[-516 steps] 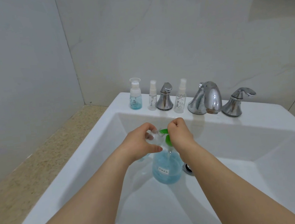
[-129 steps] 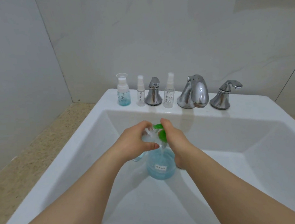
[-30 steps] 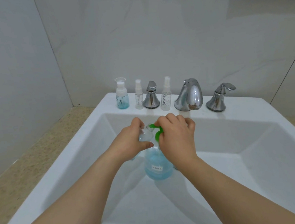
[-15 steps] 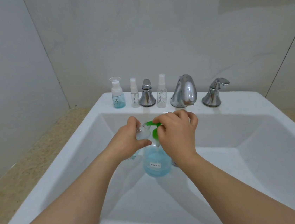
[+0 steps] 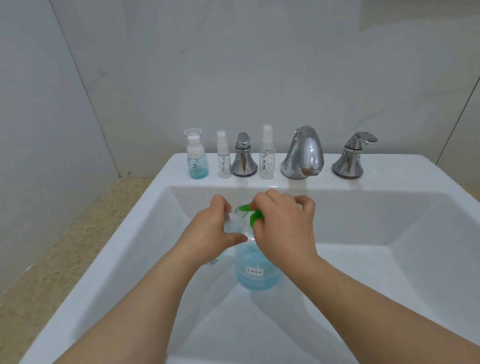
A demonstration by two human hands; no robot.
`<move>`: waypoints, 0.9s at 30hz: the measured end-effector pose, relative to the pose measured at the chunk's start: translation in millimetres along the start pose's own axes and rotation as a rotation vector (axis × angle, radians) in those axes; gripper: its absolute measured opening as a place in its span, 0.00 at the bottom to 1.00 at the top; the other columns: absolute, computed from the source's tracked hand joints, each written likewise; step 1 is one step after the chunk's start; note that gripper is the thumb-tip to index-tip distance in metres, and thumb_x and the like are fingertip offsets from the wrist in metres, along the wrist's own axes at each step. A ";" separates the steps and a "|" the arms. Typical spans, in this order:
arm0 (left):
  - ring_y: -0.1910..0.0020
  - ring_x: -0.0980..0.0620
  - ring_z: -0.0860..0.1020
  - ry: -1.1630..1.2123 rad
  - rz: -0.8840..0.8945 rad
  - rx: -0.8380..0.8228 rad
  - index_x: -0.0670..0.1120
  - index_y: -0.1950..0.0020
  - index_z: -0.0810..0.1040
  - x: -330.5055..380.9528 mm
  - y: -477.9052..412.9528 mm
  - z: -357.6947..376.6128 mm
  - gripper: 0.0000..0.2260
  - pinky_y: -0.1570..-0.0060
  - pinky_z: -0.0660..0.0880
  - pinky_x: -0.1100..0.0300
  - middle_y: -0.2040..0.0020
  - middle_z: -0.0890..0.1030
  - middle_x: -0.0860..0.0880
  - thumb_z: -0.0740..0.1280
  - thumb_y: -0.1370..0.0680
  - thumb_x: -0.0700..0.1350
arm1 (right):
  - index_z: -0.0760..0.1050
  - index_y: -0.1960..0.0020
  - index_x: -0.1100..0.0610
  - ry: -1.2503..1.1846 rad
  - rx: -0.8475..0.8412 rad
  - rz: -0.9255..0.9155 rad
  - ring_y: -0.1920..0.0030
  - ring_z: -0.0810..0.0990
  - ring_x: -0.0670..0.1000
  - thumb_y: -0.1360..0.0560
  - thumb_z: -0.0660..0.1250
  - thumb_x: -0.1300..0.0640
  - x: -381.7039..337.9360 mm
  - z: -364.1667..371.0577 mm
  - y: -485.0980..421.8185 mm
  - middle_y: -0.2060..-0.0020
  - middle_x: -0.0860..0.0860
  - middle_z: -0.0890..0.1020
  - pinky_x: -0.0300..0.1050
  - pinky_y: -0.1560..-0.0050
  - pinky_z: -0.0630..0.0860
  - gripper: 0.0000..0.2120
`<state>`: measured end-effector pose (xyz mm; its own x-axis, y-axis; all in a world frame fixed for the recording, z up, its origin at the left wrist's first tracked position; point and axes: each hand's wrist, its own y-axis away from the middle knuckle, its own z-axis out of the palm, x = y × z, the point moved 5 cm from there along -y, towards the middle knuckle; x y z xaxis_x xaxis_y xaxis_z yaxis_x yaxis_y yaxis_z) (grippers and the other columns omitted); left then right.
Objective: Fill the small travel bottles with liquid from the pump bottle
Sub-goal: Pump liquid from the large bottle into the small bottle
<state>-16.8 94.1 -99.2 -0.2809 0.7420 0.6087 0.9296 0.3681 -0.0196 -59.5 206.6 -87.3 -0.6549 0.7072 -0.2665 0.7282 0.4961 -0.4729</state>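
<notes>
- Sink (image 5: 402, 223) ledge, left end: one small bottle (image 5: 197, 160) part-filled with blue liquid. Two clear spray bottles (image 5: 224, 161) stand either side of the left tap handle (image 5: 243, 160).
- Left-hand grip (image 5: 209, 234): fingers and thumb curled round a clear travel bottle (image 5: 233, 225). The bottle is held over the basin and tilted, with its mouth up and to the right.
- Pump head (image 5: 249, 210), green: just right of that mouth. Contact cannot be confirmed.
- Right-hand grip (image 5: 283, 227): fingers curled over the pump head from above. This is the nearer hand for the stroke.
- Pump bottle (image 5: 256, 271): upright in the basin below both hands.
- Next stroke (judgement): press straight down along the pump bottle's upright axis, keeping the mouth under the nozzle.
</notes>
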 end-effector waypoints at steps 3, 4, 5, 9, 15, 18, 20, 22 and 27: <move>0.55 0.50 0.70 0.018 -0.005 0.013 0.48 0.49 0.61 0.3 -0.9 -2.2 0.21 0.57 0.65 0.61 0.52 0.70 0.51 0.73 0.31 0.48 | 0.78 0.63 0.50 0.006 0.178 -0.013 0.64 0.78 0.52 0.38 0.61 0.61 0.5 -4.2 -1.2 0.67 0.44 0.80 0.48 0.49 0.58 0.10; 0.55 0.50 0.70 0.026 -0.005 0.021 0.48 0.49 0.61 0.6 -0.5 -3.1 0.21 0.57 0.65 0.61 0.52 0.70 0.51 0.73 0.31 0.49 | 0.79 0.64 0.50 0.004 0.225 -0.021 0.64 0.79 0.51 0.37 0.59 0.60 0.6 -6.9 -1.6 0.68 0.43 0.80 0.48 0.49 0.59 0.11; 0.55 0.51 0.70 0.030 -0.002 0.029 0.48 0.49 0.62 1.4 -0.2 -3.8 0.21 0.57 0.65 0.61 0.52 0.70 0.51 0.73 0.30 0.49 | 0.80 0.64 0.49 0.001 0.255 -0.033 0.63 0.79 0.51 0.36 0.57 0.58 1.1 -9.5 -2.6 0.69 0.43 0.81 0.48 0.49 0.59 0.13; 0.54 0.51 0.71 0.023 0.004 0.044 0.49 0.49 0.61 2.8 -0.2 -4.6 0.21 0.58 0.67 0.60 0.52 0.70 0.51 0.73 0.30 0.49 | 0.81 0.63 0.51 -0.017 0.294 -0.034 0.62 0.79 0.54 0.37 0.62 0.61 4.0 -10.1 -3.7 0.68 0.44 0.82 0.48 0.48 0.58 0.11; 0.53 0.51 0.71 -0.051 0.002 0.022 0.46 0.43 0.64 -1.3 -3.0 -1.1 0.23 0.57 0.68 0.60 0.48 0.73 0.50 0.73 0.30 0.49 | 0.78 0.53 0.54 -0.003 0.039 -0.022 0.50 0.75 0.54 0.28 0.60 0.65 0.0 -0.1 -6.4 0.55 0.48 0.79 0.45 0.51 0.53 0.12; 0.54 0.50 0.72 -0.017 -0.009 0.011 0.47 0.45 0.64 -3.4 -3.0 0.5 0.22 0.60 0.69 0.60 0.51 0.71 0.52 0.73 0.30 0.49 | 0.78 0.51 0.54 -0.034 0.056 -0.012 0.51 0.76 0.54 0.29 0.59 0.65 0.7 -2.0 -2.7 0.54 0.48 0.79 0.45 0.50 0.53 0.13; 0.55 0.50 0.71 0.004 -0.016 0.021 0.48 0.48 0.62 -3.8 -2.9 0.0 0.21 0.64 0.67 0.62 0.51 0.71 0.51 0.73 0.31 0.49 | 0.76 0.47 0.51 -0.023 0.020 -0.018 0.49 0.75 0.51 0.28 0.58 0.63 -0.7 -2.4 0.8 0.51 0.46 0.79 0.44 0.47 0.52 0.15; 0.55 0.50 0.71 0.013 -0.011 0.032 0.48 0.49 0.62 -2.8 -1.7 -1.5 0.21 0.64 0.66 0.62 0.52 0.71 0.51 0.73 0.31 0.49 | 0.77 0.45 0.50 -0.031 0.038 -0.007 0.47 0.75 0.51 0.27 0.59 0.62 1.5 -5.2 1.7 0.48 0.44 0.79 0.44 0.45 0.51 0.15; 0.54 0.49 0.73 0.025 0.008 0.055 0.48 0.48 0.63 1.7 -1.1 -4.1 0.20 0.57 0.71 0.57 0.51 0.72 0.51 0.73 0.30 0.49 | 0.81 0.59 0.53 -0.061 0.184 0.052 0.59 0.79 0.55 0.34 0.61 0.63 4.8 -9.9 -4.0 0.62 0.48 0.83 0.46 0.50 0.55 0.12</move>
<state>-17.4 92.6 -94.9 -0.2670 0.7313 0.6277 0.9170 0.3930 -0.0679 -63.5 213.0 -78.4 -0.6324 0.6950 -0.3421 0.7159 0.3556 -0.6009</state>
